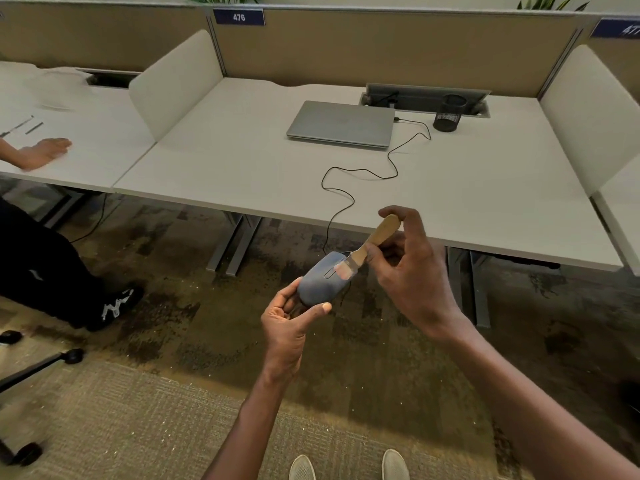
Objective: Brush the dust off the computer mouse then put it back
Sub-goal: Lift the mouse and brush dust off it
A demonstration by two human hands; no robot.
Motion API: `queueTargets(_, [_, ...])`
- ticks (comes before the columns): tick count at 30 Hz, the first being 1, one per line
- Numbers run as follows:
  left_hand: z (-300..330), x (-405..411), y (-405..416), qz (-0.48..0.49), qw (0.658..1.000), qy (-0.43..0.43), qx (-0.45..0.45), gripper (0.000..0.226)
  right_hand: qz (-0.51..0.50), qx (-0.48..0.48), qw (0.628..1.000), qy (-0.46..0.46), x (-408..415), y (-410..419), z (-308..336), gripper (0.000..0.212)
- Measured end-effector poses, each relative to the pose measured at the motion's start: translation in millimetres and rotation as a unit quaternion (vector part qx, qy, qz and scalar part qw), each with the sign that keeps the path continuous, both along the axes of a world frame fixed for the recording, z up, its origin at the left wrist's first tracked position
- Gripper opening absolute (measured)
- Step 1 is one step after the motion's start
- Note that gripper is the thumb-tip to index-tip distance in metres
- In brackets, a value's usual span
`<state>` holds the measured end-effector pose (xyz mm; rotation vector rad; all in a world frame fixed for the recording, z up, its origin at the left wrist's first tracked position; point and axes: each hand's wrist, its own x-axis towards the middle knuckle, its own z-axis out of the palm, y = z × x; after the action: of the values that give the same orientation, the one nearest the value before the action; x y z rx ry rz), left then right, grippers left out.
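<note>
Grey and faintly dusty, the computer mouse (320, 282) is being held off the table (467, 188), out over the carpeted floor, with the left hand (289, 322) cupping its rear end between thumb and curled fingers. The right hand (403, 263) is pinching the wooden handle of a small brush (367, 249), whose bristles are touching the front of the mouse near the buttons.

Risk is lying mostly in the grip: the left hand is gripping only the tail of the mouse, so a firm stroke could be tipping it out of the fingers and onto the floor. The black cable (360, 174) is running from the mouse up over the table edge to the closed laptop (341, 123); pulling the mouse further away could be tugging the plug or dragging the laptop. The cable is also hanging close to the brush and may be snagging it. Loosened dust is likely falling on the carpet.
</note>
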<state>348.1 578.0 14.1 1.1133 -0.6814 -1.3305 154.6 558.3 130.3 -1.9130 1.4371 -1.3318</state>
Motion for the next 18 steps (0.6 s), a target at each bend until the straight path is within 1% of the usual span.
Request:
queueTargets(4, [-2, -1, 0, 0.0, 1.0, 0.004, -0.002, 0.069, 0.052, 0.033, 0.998, 0.019, 19, -2, 7, 0.055])
queueTargets(7, [-4, 0, 1, -0.007, 1.0, 0.013, 0.0, 0.068, 0.09, 0.057, 0.993, 0.048, 32, -6, 9, 0.06])
queueTargets(10, [-4, 2, 2, -0.009, 1.0, 0.017, -0.004, 0.069, 0.116, 0.072, 0.987, 0.088, 47, -10, 7, 0.059])
queueTargets(14, [-3, 7, 3, -0.016, 1.0, 0.012, -0.012, 0.067, 0.118, 0.077, 0.981, 0.132, 63, -21, 5, 0.056])
queueTargets(18, [-5, 13, 4, -0.022, 1.0, 0.002, -0.02, 0.06, 0.093, 0.074, 0.984, 0.132, 73, -36, 8, 0.059])
